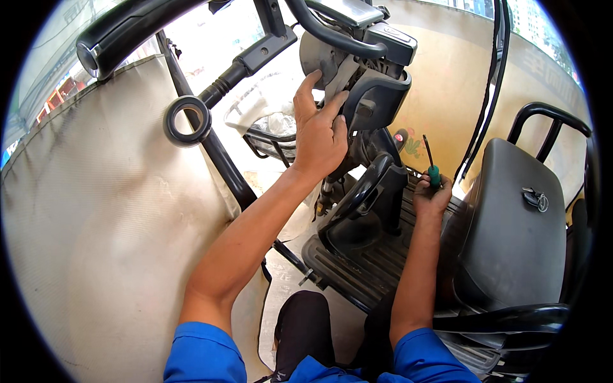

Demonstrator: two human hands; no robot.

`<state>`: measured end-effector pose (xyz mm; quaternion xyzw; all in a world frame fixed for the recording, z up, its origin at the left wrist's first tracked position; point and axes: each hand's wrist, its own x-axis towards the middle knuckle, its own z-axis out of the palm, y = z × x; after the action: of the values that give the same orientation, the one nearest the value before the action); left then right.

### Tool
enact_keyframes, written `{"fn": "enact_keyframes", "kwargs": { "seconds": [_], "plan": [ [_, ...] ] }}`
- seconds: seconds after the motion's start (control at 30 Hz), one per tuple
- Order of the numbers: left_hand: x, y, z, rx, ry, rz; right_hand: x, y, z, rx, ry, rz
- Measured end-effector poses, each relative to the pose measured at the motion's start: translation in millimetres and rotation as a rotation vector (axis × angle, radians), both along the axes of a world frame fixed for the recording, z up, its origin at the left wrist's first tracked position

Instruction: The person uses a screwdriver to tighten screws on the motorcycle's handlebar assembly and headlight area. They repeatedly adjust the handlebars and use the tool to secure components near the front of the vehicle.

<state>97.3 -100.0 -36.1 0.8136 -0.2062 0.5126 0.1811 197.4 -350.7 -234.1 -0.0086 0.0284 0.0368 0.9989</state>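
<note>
My left hand (317, 137) reaches up to the black steering head (382, 96), its fingers apart and resting on a dark grey rounded plate (313, 54) and a pale strip (345, 73) beside it. It does not appear to grip anything. My right hand (432, 195), lower and to the right, is closed round a screwdriver (434, 175) with a green handle and dark shaft pointing up. Just right of this hand is a dark padded seat (507, 249), with keys (535, 201) lying on it.
Black handlebar tubing (121, 32) crosses the upper left, with a ring-ended bar (172, 121). A light canvas panel (96, 210) fills the left side, a yellowish panel (447, 45) the back. A ribbed black footboard (338, 274) lies below; black cables (486, 96) hang at upper right.
</note>
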Motion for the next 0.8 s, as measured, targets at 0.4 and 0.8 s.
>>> {"fn": "enact_keyframes", "kwargs": {
  "seconds": [0.4, 0.8],
  "plan": [
    [-7, 58, -18, 0.092, 0.211, 0.416, -5, 3, 4, -0.022, 0.015, -0.013],
    [-9, 58, -25, 0.246, 0.328, 0.480, -14, 15, 14, -0.098, -0.007, 0.014]
  ]
}}
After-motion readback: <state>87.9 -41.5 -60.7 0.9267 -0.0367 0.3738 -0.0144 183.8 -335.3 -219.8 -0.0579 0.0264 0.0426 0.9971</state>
